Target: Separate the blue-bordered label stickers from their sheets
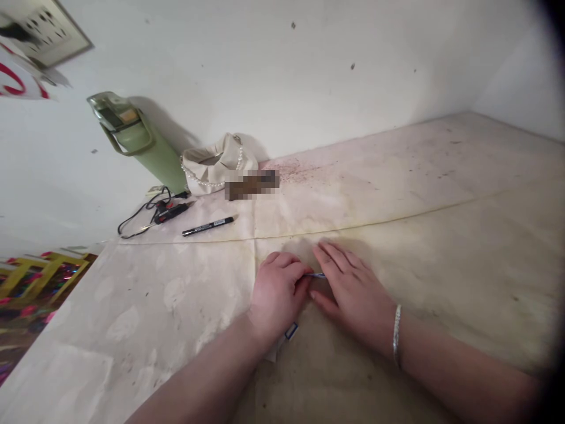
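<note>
Low over the middle of the cloth-covered table, my left hand (280, 291) is closed, its thumb and fingers pinching a thin, bluish-silver strip (315, 275). What the strip is I cannot make out, as most of it is hidden. My right hand (353, 288) lies just to its right with fingers stretched out and the thumb apart, close against the strip's other end. Whether it grips that end cannot be seen. Partly under my left wrist is a small white piece with a blue-edged label (290, 331).
A black marker (207, 226) lies beyond my hands. Further left are a black-handled tool with a cord (170, 212), a green bottle (152, 153) and a white pearl-trimmed bag (220, 162). A blurred-out brown item (251, 185) lies beside the bag. The wall (309, 76) bounds the table (397, 200).
</note>
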Motion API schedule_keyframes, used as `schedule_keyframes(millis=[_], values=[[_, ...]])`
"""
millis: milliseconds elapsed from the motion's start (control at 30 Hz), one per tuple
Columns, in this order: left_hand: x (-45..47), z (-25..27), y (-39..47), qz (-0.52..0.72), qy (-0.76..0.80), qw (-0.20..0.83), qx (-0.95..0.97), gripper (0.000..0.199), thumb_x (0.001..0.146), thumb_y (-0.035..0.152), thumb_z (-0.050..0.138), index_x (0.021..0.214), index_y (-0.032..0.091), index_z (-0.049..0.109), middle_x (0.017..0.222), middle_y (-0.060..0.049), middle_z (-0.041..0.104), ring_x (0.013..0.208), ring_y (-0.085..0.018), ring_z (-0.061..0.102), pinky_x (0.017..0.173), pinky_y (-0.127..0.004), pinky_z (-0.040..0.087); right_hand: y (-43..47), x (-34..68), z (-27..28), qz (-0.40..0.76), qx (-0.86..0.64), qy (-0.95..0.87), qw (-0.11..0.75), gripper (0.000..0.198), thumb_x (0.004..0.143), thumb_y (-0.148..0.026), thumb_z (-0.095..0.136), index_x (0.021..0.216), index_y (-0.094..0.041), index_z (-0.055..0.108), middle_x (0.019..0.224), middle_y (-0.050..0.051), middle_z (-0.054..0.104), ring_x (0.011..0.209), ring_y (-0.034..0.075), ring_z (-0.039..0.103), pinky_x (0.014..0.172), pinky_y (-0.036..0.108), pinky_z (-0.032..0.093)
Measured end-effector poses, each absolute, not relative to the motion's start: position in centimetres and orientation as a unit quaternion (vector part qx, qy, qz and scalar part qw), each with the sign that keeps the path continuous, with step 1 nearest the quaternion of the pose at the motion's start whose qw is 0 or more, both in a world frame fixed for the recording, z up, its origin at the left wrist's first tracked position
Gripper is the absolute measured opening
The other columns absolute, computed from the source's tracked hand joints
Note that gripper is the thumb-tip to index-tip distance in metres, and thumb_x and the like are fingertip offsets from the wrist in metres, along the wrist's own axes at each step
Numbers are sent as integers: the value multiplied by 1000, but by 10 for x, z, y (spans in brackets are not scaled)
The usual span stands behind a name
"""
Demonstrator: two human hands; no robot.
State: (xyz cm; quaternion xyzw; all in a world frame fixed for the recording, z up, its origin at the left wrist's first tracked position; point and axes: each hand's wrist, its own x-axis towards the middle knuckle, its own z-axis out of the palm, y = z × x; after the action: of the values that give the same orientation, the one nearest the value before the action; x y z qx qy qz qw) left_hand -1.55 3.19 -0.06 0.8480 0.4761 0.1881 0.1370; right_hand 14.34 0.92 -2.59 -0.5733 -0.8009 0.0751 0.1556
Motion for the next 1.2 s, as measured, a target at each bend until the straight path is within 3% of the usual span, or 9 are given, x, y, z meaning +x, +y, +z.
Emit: schedule_keyframes(millis=[200, 433, 567, 800, 1033, 1200], values=[[-16, 0, 31, 188, 478, 142, 846, 17, 79, 12, 61, 89, 22, 70, 85, -3, 63, 85, -19, 53, 79, -34, 45, 11, 147, -25, 101, -560, -802, 182, 47, 81, -32, 54, 123, -10, 57, 136, 16, 49, 126, 33, 41, 100, 51, 39], [-16, 1, 30, 208, 481, 149, 839, 14, 82, 17, 58, 89, 22, 69, 80, -3, 63, 82, -19, 55, 76, -34, 45, 19, 153, -20, 167, -512, -793, 285, 17, 84, -18, 52, 90, -16, 67, 97, 10, 65, 103, 26, 55, 89, 42, 47], [-16, 0, 30, 229, 479, 171, 830, 15, 80, 14, 58, 88, 22, 68, 78, -2, 64, 80, -19, 56, 73, -33, 45, 21, 155, -18, 182, -506, -781, 317, 14, 85, -18, 51, 80, -19, 64, 86, 7, 65, 93, 23, 57, 81, 38, 48], [-17, -3, 31, 284, 497, 228, 787, 12, 80, 14, 58, 87, 19, 66, 80, -2, 67, 78, -17, 59, 70, -29, 46, 18, 155, -16, 236, -526, -745, 335, 15, 87, -22, 49, 79, -19, 62, 78, 4, 65, 79, 20, 58, 71, 33, 46], [-17, -2, 27, 305, 472, 410, 718, 15, 90, 27, 48, 89, 17, 59, 69, 0, 61, 64, -12, 55, 59, -23, 44, 12, 152, -7, 356, -529, -681, 361, 19, 89, -27, 45, 79, -21, 59, 68, 0, 62, 61, 14, 54, 56, 26, 42], [-16, -1, 25, 323, 457, 447, 698, 17, 92, 28, 45, 96, 17, 57, 70, 0, 60, 66, -12, 55, 63, -24, 45, 11, 151, -4, 359, -524, -673, 379, 20, 88, -28, 44, 74, -21, 56, 63, -2, 57, 56, 12, 49, 51, 25, 39]])
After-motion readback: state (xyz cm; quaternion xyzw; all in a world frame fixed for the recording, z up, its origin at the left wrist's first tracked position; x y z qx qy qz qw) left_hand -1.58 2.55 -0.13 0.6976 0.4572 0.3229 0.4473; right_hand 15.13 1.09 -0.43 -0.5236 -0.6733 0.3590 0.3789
